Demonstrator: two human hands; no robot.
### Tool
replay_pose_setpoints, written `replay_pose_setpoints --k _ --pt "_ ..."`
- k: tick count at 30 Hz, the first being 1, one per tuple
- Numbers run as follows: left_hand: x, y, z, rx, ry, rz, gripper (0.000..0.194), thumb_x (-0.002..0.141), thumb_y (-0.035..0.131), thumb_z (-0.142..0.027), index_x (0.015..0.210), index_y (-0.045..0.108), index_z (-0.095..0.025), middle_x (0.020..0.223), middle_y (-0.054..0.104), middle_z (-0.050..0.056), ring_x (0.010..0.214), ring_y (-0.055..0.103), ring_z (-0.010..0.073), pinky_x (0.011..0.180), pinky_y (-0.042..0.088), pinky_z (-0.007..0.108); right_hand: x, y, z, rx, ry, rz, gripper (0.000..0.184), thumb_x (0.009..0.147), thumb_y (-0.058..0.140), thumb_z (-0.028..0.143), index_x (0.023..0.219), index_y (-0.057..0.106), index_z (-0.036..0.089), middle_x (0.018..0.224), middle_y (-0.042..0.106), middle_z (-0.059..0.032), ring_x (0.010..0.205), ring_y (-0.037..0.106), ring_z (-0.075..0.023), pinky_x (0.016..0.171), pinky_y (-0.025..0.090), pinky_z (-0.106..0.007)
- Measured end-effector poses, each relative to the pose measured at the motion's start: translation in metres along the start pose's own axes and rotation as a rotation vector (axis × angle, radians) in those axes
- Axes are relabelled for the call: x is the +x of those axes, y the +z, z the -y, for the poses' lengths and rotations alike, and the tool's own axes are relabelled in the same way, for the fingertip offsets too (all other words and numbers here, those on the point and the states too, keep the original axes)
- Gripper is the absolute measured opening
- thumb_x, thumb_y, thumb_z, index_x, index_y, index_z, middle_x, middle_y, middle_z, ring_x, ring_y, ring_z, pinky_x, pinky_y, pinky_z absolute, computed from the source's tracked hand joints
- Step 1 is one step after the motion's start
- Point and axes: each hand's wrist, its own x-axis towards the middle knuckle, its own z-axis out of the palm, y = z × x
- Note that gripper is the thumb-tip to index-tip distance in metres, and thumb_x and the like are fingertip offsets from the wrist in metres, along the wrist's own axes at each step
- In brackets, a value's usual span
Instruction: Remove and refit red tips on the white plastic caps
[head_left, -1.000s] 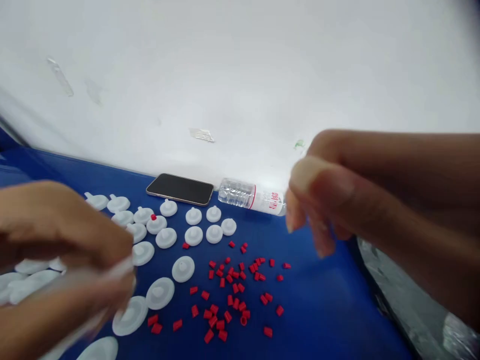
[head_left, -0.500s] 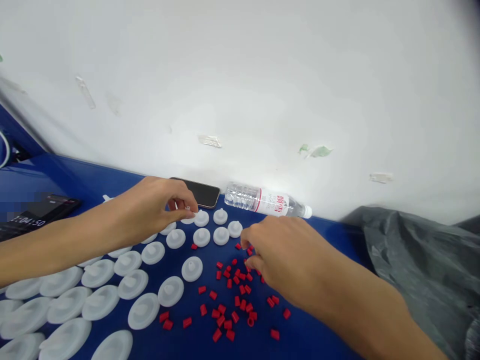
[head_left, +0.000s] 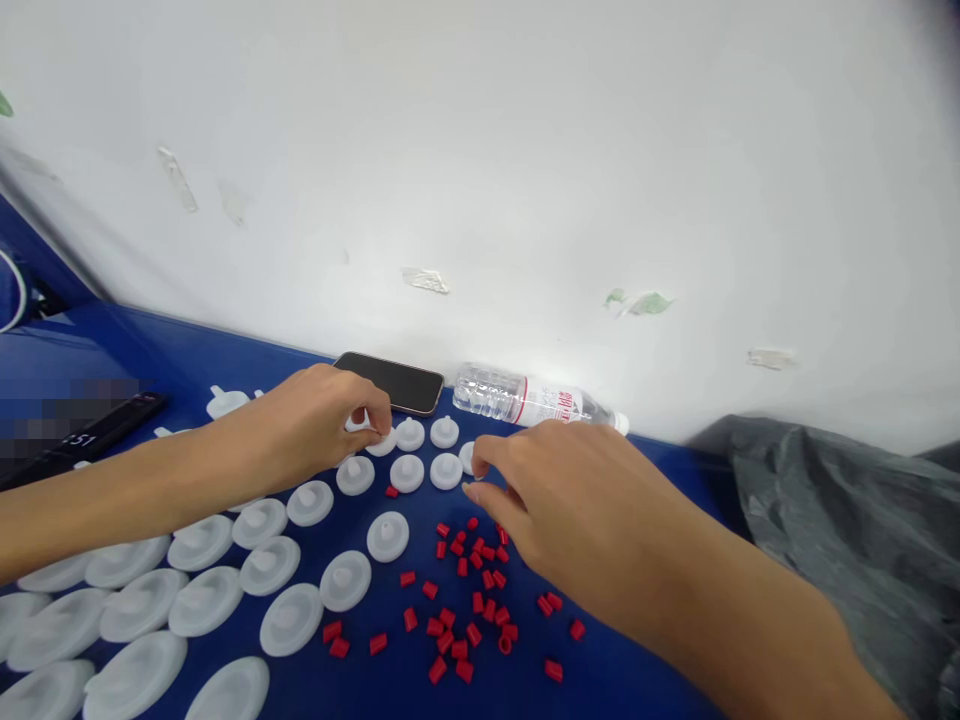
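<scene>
Round white plastic discs with a central stem stand in rows on the blue table (head_left: 607,675). Thumb and forefinger of my left hand (head_left: 330,415) are pinched at a white disc (head_left: 381,443) in the back rows; its stem is hidden by the fingers. My right hand (head_left: 551,490) hangs palm down above small red caps (head_left: 489,610). Its forefinger and thumb are slightly apart, close to the end disc (head_left: 466,458), with nothing visible between them. Some red caps lie beneath this hand, partly hidden.
Against the white wall (head_left: 480,180) lie a black phone (head_left: 401,385) and a water bottle (head_left: 551,402) on its side. Another dark device with lit digits (head_left: 82,437) is at the left. Grey plastic sheeting (head_left: 832,530) covers the right side.
My right hand has moved left from the red caps towards the end disc. My left hand stays at the same disc, its fingers slightly lower on it. The view has shifted slightly.
</scene>
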Motion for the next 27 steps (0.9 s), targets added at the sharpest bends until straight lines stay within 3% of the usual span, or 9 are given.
replay_pose_setpoints --k 5,8,14,20,24,27 --pt "-0.002 0.001 0.002 0.018 0.002 0.014 0.021 0.084 0.062 -0.036 0.084 0.082 -0.03 0.09 0.082 0.006 0.074 0.071 0.0238 0.063 0.049 0.033 0.0 0.002 0.001 0.017 -0.006 0.011 0.027 0.106 0.062 0.03 0.08 0.065 0.024 0.066 0.064 0.0016 0.051 0.043 -0.0149 0.051 0.02 -0.031" --pt "-0.006 -0.003 0.002 0.027 -0.009 0.015 0.022 0.089 0.065 -0.043 0.091 0.083 -0.031 0.095 0.083 0.006 0.076 0.072 0.0243 0.065 0.051 0.033 0.002 0.004 0.002 0.022 -0.013 0.014 0.028 0.106 0.062 0.03 0.079 0.064 0.024 0.065 0.064 0.002 0.05 0.039 -0.0146 0.05 0.019 -0.03" --pt "-0.021 -0.017 0.011 0.2 -0.021 -0.06 0.029 0.09 0.063 -0.046 0.101 0.082 -0.026 0.101 0.082 0.004 0.09 0.071 0.0266 0.075 0.049 0.035 0.005 0.004 0.002 -0.012 -0.042 -0.021 0.025 0.103 0.064 0.025 0.078 0.064 0.025 0.064 0.065 0.0026 0.051 0.047 -0.0167 0.049 0.02 -0.032" --pt "-0.024 -0.015 0.028 0.282 -0.026 -0.002 0.026 0.081 0.056 -0.036 0.082 0.082 -0.031 0.086 0.08 -0.003 0.078 0.07 0.0191 0.066 0.046 0.031 0.002 0.001 0.003 -0.044 -0.056 0.015 0.024 0.105 0.06 0.02 0.082 0.067 0.025 0.071 0.072 0.002 0.058 0.061 -0.0182 0.051 0.022 -0.032" --pt "-0.026 -0.03 0.008 0.254 -0.026 -0.051 0.027 0.086 0.056 -0.037 0.084 0.082 -0.03 0.089 0.081 0.001 0.074 0.07 0.0207 0.068 0.047 0.035 0.002 -0.001 0.006 0.005 -0.031 -0.044 0.02 0.108 0.058 0.026 0.095 0.073 0.027 0.082 0.078 0.0013 0.069 0.07 -0.0221 0.055 0.024 -0.033" --pt "-0.032 -0.05 -0.021 0.089 0.01 -0.075 0.03 0.093 0.059 -0.05 0.092 0.083 -0.032 0.087 0.081 -0.002 0.078 0.071 0.021 0.066 0.049 0.03 0.004 -0.002 0.01 0.082 -0.038 -0.147 0.017 0.109 0.061 0.036 0.11 0.076 0.029 0.093 0.081 0.0012 0.076 0.074 -0.0238 0.056 0.028 -0.033"
